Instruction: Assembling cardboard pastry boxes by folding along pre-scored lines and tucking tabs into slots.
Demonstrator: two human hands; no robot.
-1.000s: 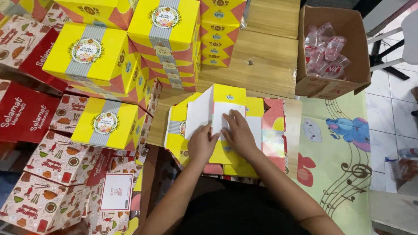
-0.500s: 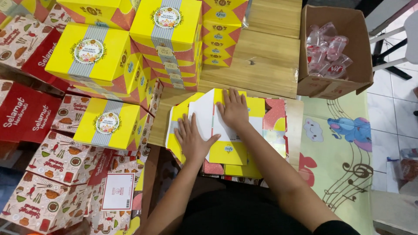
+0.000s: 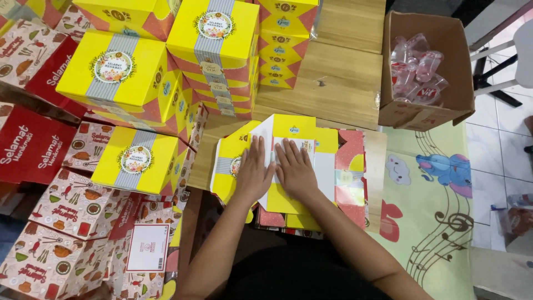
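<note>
Nearest to me I see both hands pressed flat, side by side, on a flat unfolded yellow box (image 3: pixel 294 166) that lies on a stack of similar flat boxes at the near edge of the low wooden desk (image 3: pixel 338 83); the left hand (image 3: pixel 254 172) and the right hand (image 3: pixel 295 171) have their fingers stretched out and almost touching, so they grip nothing and only push down on the cardboard. To the left stand closed yellow boxes (image 3: pixel 139 158), and beyond them higher piles of the same. Far right, on the desk, is a brown carton (image 3: pixel 461 72) holding small plastic cups (image 3: pixel 413 69).
</note>
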